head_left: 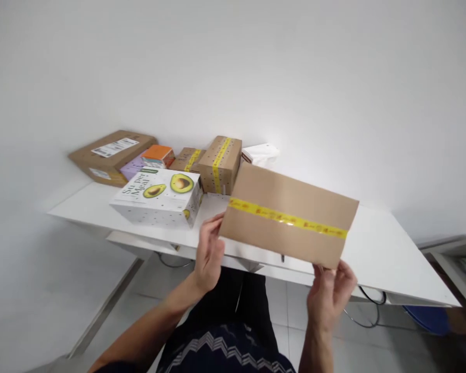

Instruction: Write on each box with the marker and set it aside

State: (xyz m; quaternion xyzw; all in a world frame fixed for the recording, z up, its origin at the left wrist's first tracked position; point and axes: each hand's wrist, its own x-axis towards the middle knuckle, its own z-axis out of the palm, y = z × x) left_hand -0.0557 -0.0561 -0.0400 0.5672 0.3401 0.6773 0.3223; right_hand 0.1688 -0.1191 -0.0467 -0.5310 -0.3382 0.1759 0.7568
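I hold a flat brown cardboard box (291, 202) sealed with a strip of yellow tape, lifted above the front of the white table (388, 259). My left hand (209, 254) grips its lower left corner. My right hand (332, 290) grips its lower right corner from below. The box is tilted, its taped face toward me.
On the table's left stand a white avocado-print box (159, 197), a large brown parcel with a label (111, 155), a purple box (134, 167), an orange box (159, 154), two small taped brown boxes (219, 163) and a white packet (261, 154). A white wall is behind.
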